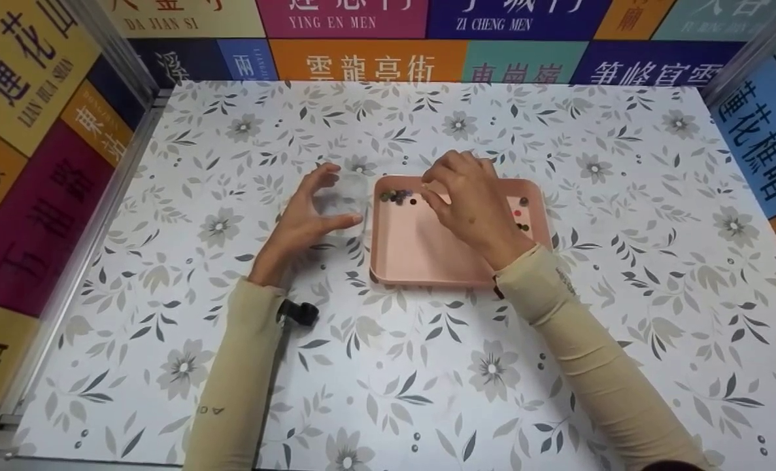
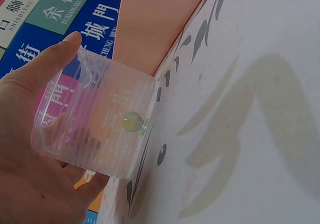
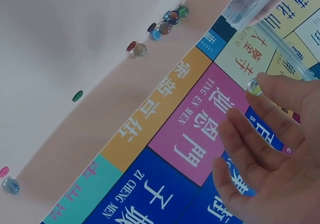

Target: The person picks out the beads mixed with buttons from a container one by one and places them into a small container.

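Observation:
My left hand (image 1: 299, 219) holds a clear plastic container (image 1: 350, 199), thumb on one side and fingers round the other. Inside the container, near its bottom, a yellow-green marble (image 2: 132, 122) shows in the left wrist view. Just to the right lies a shallow pink tray (image 1: 420, 258). Over it, my right hand (image 1: 472, 203) pinches a clear marble with green and yellow in it (image 3: 254, 86) between thumb and forefinger; its other fingers are loosely bent. A cluster of marbles (image 3: 172, 18) and small coloured discs lies in the tray's far left corner.
More marbles (image 1: 523, 201) and a red disc (image 1: 517, 213) lie on the tray's right side. Beneath everything is a table with a floral cover (image 1: 388, 366). Colourful lettered panels (image 1: 368, 62) wall in its back and sides.

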The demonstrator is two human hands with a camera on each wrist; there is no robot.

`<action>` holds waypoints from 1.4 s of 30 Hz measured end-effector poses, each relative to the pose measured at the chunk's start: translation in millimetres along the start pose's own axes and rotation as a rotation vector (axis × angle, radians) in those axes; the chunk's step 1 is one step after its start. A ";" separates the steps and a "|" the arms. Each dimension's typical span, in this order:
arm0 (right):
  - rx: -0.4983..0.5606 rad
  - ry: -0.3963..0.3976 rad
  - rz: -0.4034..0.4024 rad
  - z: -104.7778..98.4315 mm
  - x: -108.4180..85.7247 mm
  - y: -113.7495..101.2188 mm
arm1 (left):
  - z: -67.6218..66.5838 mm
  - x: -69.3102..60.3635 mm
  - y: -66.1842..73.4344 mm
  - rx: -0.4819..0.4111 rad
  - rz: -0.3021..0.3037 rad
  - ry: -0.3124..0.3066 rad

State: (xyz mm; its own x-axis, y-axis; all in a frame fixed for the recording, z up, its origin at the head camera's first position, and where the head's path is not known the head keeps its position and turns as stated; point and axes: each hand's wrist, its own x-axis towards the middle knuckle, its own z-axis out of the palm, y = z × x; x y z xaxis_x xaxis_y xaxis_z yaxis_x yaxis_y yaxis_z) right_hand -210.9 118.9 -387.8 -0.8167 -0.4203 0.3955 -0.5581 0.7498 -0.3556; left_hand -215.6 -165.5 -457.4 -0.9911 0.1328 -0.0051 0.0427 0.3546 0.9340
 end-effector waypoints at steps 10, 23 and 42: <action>0.020 -0.029 -0.017 4.1 3.4 -4.2 | -1.1 -0.5 -0.5 -0.018 0.018 -0.013; 0.001 -0.080 -0.042 9.5 10.5 -13.1 | 0.0 0.2 2.0 -0.037 -0.028 -0.016; -0.019 -0.075 -0.068 15.3 13.9 -20.5 | -0.3 -0.6 1.7 -0.028 0.017 -0.004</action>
State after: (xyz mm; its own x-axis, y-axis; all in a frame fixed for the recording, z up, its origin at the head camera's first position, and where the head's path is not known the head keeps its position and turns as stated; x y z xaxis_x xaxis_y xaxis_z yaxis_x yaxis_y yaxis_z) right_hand -213.1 89.8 -387.9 -0.7858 -0.5072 0.3539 -0.6106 0.7271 -0.3139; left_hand -215.0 -165.3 -455.6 -0.9898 0.1422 0.0099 0.0563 0.3260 0.9437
